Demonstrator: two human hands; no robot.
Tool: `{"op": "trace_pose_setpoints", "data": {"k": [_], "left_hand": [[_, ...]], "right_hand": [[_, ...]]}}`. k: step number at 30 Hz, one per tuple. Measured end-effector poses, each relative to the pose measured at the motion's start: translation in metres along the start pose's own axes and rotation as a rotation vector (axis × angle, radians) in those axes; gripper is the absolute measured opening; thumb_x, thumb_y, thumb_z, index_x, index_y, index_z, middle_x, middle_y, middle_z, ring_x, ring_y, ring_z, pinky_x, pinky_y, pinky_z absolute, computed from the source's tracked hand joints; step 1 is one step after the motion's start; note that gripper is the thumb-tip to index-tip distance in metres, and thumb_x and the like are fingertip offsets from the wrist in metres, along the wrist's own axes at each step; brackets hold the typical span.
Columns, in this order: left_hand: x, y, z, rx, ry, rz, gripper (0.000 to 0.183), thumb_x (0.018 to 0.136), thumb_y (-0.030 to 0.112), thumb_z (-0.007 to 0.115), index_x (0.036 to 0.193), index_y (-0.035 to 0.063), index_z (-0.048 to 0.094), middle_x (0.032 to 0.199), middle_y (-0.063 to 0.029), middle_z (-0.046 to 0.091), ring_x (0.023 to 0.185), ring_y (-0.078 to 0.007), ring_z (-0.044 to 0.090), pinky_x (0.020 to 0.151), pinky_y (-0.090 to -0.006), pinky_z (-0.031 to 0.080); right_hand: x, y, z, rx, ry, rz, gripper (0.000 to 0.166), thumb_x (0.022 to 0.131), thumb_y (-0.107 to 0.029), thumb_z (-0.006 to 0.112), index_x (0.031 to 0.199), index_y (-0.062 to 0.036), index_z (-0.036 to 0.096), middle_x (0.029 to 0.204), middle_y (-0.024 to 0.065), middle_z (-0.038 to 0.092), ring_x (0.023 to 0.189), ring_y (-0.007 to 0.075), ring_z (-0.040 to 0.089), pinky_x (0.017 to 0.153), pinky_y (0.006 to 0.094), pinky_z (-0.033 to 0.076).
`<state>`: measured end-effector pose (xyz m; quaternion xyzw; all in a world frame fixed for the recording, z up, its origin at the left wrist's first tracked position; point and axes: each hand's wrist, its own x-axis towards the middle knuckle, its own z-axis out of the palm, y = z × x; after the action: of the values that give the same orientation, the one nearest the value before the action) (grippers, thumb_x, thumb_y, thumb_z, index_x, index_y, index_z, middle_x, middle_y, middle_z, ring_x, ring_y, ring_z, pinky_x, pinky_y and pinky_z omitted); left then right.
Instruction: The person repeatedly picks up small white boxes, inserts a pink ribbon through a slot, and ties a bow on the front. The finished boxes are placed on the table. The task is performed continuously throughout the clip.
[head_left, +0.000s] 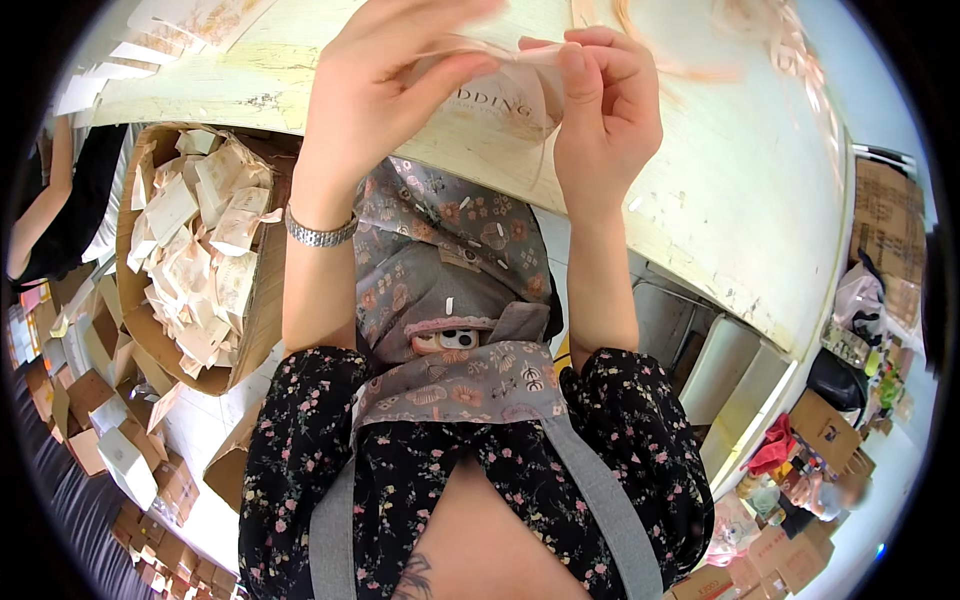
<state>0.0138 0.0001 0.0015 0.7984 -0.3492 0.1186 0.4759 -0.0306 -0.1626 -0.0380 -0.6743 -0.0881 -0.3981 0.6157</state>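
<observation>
My left hand (375, 86), with a metal-banded watch (321, 231) on its wrist, is over the table edge, its fingers apart and blurred. A pale pink ribbon (525, 57) runs along its thumb; whether the hand grips it is unclear. My right hand (615, 112) pinches the ribbon between thumb and bent fingers. Directly below the hands is a pale printed paper gift box (487, 105) bearing writing, partly hidden by my left hand. One thin ribbon tail hangs down between the two hands.
Flat printed paper pieces (180, 34) lie on the white table (720, 172) at upper left. Loose peach ribbons (802, 67) lie at upper right. A cardboard carton (251, 330) of small ribboned paper boxes (199, 247) stands left. Another person's arm (45, 202) shows beyond it.
</observation>
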Motion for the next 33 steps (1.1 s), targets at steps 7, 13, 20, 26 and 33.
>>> {"op": "trace_pose_setpoints", "data": {"k": [7, 13, 20, 26, 33], "left_hand": [[-0.017, -0.028, 0.018, -0.463, 0.316, -0.019, 0.011, 0.084, -0.001, 0.063, 0.094, -0.0023, 0.066, 0.11, -0.017, 0.063, 0.102, -0.0223, 0.061, 0.087, -0.0294, 0.05], [-0.021, -0.033, 0.03, -0.532, 0.459, 0.113, 0.012, 0.078, -0.004, 0.066, 0.089, 0.0007, 0.068, 0.097, -0.0118, 0.067, 0.089, -0.0152, 0.063, 0.073, -0.0239, 0.053], [-0.04, -0.019, -0.011, -0.439, 0.5, -0.04, 0.007, 0.079, -0.001, 0.067, 0.084, 0.0021, 0.069, 0.096, -0.0109, 0.068, 0.089, -0.017, 0.063, 0.076, -0.027, 0.051], [-0.109, -0.051, -0.179, 0.643, 1.14, -0.086, 0.023, 0.086, 0.007, 0.066, 0.108, 0.0021, 0.064, 0.116, -0.0134, 0.061, 0.101, -0.0142, 0.059, 0.074, -0.0239, 0.052], [-0.214, -0.159, -0.185, 0.376, 0.888, -0.653, 0.039, 0.085, 0.015, 0.066, 0.121, 0.0007, 0.059, 0.119, -0.0151, 0.062, 0.114, -0.0224, 0.057, 0.099, -0.0325, 0.04]], "right_hand": [[-0.011, 0.003, 0.01, 0.03, 0.096, -0.081, 0.007, 0.088, -0.002, 0.06, 0.092, 0.0008, 0.055, 0.1, 0.0121, 0.057, 0.075, 0.0128, 0.058, 0.064, 0.0214, 0.046], [-0.012, -0.005, 0.018, -0.317, 0.212, -0.19, 0.009, 0.089, -0.005, 0.06, 0.083, 0.0, 0.055, 0.097, 0.0125, 0.06, 0.086, 0.0163, 0.056, 0.078, 0.0268, 0.046], [-0.015, -0.014, 0.051, 0.043, 0.112, 0.031, 0.006, 0.09, -0.004, 0.056, 0.09, 0.0018, 0.055, 0.099, 0.0143, 0.059, 0.09, 0.0196, 0.06, 0.079, 0.0295, 0.049], [-0.015, -0.036, 0.119, 0.26, -0.181, -0.184, 0.017, 0.087, -0.003, 0.057, 0.102, 0.0015, 0.061, 0.106, 0.0154, 0.061, 0.1, 0.0244, 0.059, 0.088, 0.0336, 0.047], [0.023, -0.049, 0.136, 0.057, -0.355, -0.329, 0.019, 0.078, 0.004, 0.061, 0.095, -0.0035, 0.065, 0.096, 0.0097, 0.064, 0.086, 0.0235, 0.062, 0.076, 0.0325, 0.05]]}}
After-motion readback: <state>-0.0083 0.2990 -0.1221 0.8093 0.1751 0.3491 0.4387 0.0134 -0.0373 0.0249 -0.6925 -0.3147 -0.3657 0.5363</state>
